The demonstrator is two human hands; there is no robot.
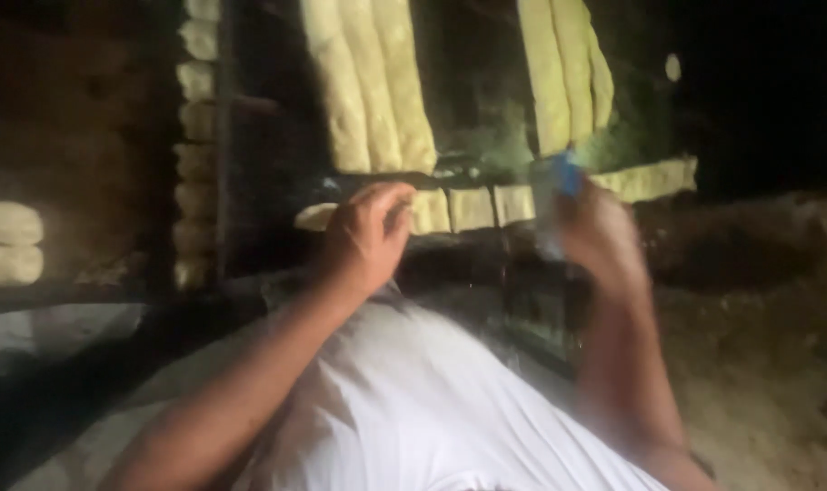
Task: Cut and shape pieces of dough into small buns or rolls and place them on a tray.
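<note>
My left hand [366,238] rests on the near end of a row of cut pale dough pieces [473,207] laid across a dark tray; whether it pinches a piece is unclear. My right hand [595,238], blurred by motion, is closed on a small scraper-like tool with a blue end [559,177] over the same row. Beyond the row, long pale dough strips [373,86] lie side by side, with more strips [568,73] to the right.
A column of round dough lumps [195,136] runs down the left on a dark tray [277,136]. Two more lumps [9,241] sit at the far left. My white shirt [404,400] fills the bottom. Rough ground [759,364] lies to the right.
</note>
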